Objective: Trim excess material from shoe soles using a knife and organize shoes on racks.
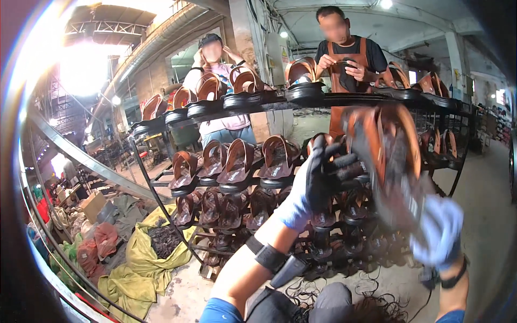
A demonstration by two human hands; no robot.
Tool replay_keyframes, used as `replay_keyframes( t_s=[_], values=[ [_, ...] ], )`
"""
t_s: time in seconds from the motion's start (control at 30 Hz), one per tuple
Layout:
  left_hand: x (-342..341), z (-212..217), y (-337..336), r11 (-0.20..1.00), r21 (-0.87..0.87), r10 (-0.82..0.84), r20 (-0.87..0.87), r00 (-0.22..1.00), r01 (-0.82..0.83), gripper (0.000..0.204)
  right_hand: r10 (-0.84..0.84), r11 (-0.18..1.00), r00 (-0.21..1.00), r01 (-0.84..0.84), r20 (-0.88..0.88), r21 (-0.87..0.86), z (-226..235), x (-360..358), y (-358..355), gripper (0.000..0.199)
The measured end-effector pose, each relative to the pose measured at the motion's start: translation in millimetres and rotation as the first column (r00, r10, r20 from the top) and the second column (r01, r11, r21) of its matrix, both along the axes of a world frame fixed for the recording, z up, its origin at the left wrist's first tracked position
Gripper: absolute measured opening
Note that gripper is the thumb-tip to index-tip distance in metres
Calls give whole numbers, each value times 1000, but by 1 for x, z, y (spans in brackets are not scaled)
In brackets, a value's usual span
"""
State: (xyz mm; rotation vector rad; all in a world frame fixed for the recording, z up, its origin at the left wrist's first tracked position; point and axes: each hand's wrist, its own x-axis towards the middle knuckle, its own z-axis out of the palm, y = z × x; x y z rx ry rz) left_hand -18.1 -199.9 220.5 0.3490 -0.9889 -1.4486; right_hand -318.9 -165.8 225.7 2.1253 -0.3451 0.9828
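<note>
A brown slide sandal (385, 161) with a dark sole is held up in front of the rack, smeared by motion. My right hand (439, 231), in a pale blue glove, grips its lower end; the fingertips are blurred. My left hand (328, 175) wears a blue glove with a black palm. Its fingers are spread beside the sandal's strap, and I cannot tell whether they touch it. Behind both hands, similar brown sandals (237, 161) stand in rows on a black metal rack (156, 183).
Across the rack, a person in a brown apron (370, 54) handles a dark shoe part (347, 75). Another person in a pink top (226, 124) raises both hands to the head. Yellow-green sacking (134, 264) lies on the left floor; dark trimmings (385, 293) lie by my knees.
</note>
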Motion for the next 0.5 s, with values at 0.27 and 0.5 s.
replay_keyframes(
  t_s=[0.27, 0.5],
  values=[
    [16, -148, 62, 862, -359, 507, 595, 624, -358, 34, 460, 865, 789, -296, -406, 405, -143, -52, 75, 35],
    [68, -302, 170, 882, 264, 73, 743, 665, -391, 49, 308, 180, 945, -168, 107, 969, -221, -48, 99, 27]
  ],
)
